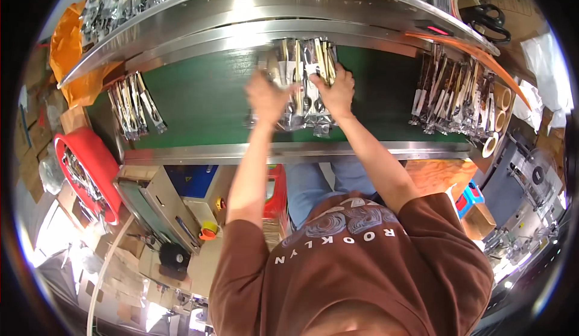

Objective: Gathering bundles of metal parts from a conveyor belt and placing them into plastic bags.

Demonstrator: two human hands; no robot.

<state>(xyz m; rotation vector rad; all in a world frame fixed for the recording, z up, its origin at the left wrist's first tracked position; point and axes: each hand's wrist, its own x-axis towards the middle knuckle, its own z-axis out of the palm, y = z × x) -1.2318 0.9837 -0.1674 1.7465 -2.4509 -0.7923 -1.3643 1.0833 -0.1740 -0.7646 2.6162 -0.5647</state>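
A row of clear-wrapped cutlery packs [306, 104] lies side by side in the middle of the green conveyor belt [202, 95]. Spoon bowls and pale handles show through the film. My right hand [339, 93] grips the right edge of this row, its thumb over the top and its fingers along the outer side. At the row's left side is my left hand [268, 99], smeared by motion, touching or just over the packs; how its fingers are set cannot be made out.
More wrapped packs [136, 107] lie on the belt's left end, and a larger group [455, 95] on its right end. A metal rail [301, 150] runs along the near edge. A red basin [108, 176] stands at left; black scissors [487, 21] lie far right beside tape.
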